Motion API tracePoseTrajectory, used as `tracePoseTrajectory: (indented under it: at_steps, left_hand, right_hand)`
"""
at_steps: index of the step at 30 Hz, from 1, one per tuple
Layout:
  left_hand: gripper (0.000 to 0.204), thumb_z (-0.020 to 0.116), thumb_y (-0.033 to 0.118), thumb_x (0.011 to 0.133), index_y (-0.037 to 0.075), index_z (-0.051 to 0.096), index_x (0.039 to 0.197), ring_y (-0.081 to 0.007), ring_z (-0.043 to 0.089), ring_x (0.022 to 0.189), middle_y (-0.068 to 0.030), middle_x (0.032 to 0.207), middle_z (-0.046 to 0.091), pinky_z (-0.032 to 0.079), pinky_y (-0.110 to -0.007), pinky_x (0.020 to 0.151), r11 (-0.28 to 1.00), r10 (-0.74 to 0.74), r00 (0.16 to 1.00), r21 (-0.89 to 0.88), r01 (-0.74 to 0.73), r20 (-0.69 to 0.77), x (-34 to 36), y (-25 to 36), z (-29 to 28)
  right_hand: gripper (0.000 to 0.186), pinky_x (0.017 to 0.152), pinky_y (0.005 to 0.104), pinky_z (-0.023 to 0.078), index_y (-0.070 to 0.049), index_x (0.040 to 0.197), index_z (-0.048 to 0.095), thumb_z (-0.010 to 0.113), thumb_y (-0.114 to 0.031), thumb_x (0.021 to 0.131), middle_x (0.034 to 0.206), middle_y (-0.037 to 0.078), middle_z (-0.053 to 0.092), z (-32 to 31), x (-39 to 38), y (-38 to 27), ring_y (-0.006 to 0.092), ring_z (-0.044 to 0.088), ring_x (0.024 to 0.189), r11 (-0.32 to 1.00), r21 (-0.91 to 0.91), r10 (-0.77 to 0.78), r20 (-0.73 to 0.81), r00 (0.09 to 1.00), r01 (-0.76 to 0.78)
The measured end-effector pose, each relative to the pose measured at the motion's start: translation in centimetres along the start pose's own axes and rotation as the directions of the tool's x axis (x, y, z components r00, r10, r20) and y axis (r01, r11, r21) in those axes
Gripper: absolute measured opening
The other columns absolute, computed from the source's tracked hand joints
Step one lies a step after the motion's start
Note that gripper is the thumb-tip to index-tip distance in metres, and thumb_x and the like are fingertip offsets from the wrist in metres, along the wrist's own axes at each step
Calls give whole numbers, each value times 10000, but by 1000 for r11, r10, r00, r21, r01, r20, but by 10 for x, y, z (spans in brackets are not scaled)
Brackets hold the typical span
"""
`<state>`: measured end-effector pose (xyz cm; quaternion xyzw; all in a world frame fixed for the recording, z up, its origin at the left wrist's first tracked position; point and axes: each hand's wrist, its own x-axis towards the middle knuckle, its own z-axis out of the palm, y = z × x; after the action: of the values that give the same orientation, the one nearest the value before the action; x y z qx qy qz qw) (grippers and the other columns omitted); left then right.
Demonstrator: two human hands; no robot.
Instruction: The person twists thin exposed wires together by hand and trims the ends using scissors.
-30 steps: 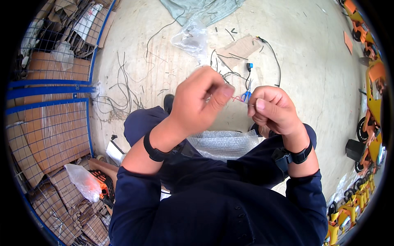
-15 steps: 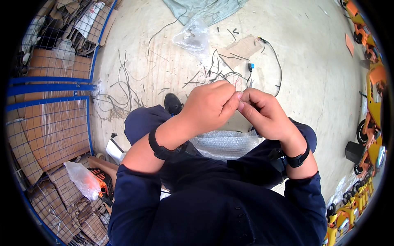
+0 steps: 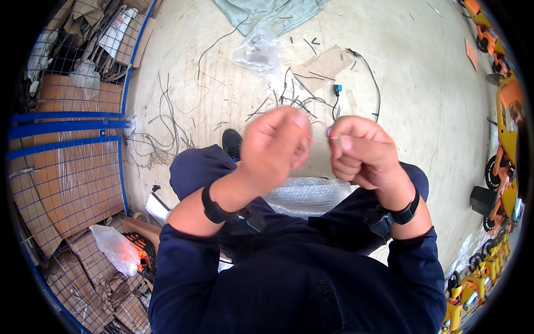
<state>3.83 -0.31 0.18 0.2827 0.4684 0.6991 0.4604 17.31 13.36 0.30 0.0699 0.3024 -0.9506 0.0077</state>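
Note:
My left hand point(image 3: 273, 146) is closed and smeared by motion, with a short piece of thin red wire point(image 3: 309, 138) sticking out from its fingertips. A small gap to the right, my right hand point(image 3: 364, 149) is closed in a pinch, thumb against the curled fingers. A tiny bluish and red bit point(image 3: 329, 132) shows at its fingertips, too small to make out. Beyond the hands, many dark cable offcuts point(image 3: 300, 103) lie scattered on the floor. Among them is a cable with a blue connector point(image 3: 337, 89).
Bubble wrap point(image 3: 308, 196) lies between my legs. Farther off are a cardboard piece point(image 3: 325, 68), a clear plastic bag point(image 3: 258, 53) and a green cloth point(image 3: 272, 12). A blue mesh cage point(image 3: 67, 133) with cardboard stands left. Yellow and orange wheeled parts point(image 3: 503, 139) line the right side.
My hands have come apart from where their fingertips met. The left has moved slightly left with the red wire, which now shows; the right has turned a little and stays closed.

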Motion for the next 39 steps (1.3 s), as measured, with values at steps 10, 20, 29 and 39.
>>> tracePoseTrajectory:
  at_steps: [10,20,29,39]
  left_hand:
    - [114,528,91,938,-5,570,894,-97,496,595,-80,795,556,405,-218,537,752,284,913,522,-402,294,13,-1,-27]
    - [140,614,85,854,-3,623,962,-139,568,621,-108,868,617,451,-238,522,549,329,892,705,-449,311,11,-3,-13]
    - [143,597,13,781,-7,632,919,-220,574,547,-99,793,617,453,-299,465,263,453,815,820,-509,361,16,-19,-13]
    - [116,648,-8,649,50,583,726,-211,523,511,-53,639,529,413,-304,436,95,485,790,875,-474,375,16,-21,-16]
  right_hand:
    - [190,435,230,218,50,922,531,479,-127,970,588,-34,372,-10,-5,-10,46,251,461,977,-111,-175,51,983,179]
    - [98,654,260,435,-5,978,579,524,-77,942,809,32,599,-6,-2,1,113,534,726,475,-859,-333,24,943,190]
    - [41,517,317,442,-32,931,568,546,-45,898,653,110,568,-10,8,9,284,563,544,129,-979,-429,90,899,160]
    - [60,557,311,456,-26,920,591,544,-59,906,698,110,596,-5,9,9,260,581,587,219,-970,-392,13,920,107]
